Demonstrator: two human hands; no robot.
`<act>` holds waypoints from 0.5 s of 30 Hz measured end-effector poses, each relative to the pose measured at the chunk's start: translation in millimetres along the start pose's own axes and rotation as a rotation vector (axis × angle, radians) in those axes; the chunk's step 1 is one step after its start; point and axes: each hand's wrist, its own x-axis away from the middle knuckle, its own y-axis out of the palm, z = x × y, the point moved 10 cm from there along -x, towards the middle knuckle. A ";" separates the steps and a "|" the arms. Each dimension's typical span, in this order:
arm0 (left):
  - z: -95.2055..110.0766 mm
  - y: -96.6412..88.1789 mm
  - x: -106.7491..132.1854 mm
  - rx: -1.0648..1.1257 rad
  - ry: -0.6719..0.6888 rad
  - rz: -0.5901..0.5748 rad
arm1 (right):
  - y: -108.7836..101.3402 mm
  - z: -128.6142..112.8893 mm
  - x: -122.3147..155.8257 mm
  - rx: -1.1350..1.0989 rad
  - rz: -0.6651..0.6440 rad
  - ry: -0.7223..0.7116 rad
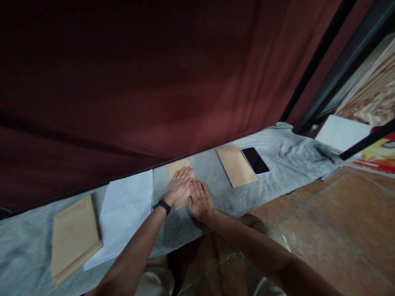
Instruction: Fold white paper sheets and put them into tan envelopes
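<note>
A tan paper envelope [180,165] lies on the grey cloth, partly covered by both my hands. My left hand [180,183] rests flat on it with the fingers stretched out, and a dark band circles that wrist. At its right edge, my right hand [201,200] presses down flat, fingers extended and touching the left hand's side. Neither hand grips anything. White paper sheets [126,213] lie to the left of my hands. To the right is another tan envelope [236,165], flat on the cloth.
A stack of tan envelopes [75,236] sits at the far left. A phone [255,160] lies beside the right-hand envelope. The grey cloth [286,156] covers a narrow surface against a dark red curtain [173,90]. Tiled floor [345,209] and black poles [317,61] are on the right.
</note>
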 end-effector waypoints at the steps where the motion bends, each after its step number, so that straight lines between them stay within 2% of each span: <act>1: 1.8 1.2 5.1 -0.002 0.001 -0.023 | 0.1 0.3 -0.5 -0.004 -0.008 0.006; 4: 6.5 3.3 21.0 -0.003 0.004 -0.069 | 1.1 0.7 -1.6 -0.017 -0.024 0.008; 9: 18.8 5.5 54.4 0.014 -0.002 -0.075 | 3.6 1.5 -1.2 -0.030 -0.019 -0.013; 13: 26.2 11.0 85.5 0.107 -0.119 -0.051 | 2.9 2.1 -1.0 -0.030 -0.027 -0.027; 15: 24.6 7.5 98.7 0.234 -0.213 0.039 | 1.3 2.1 -1.4 -0.028 -0.038 -0.033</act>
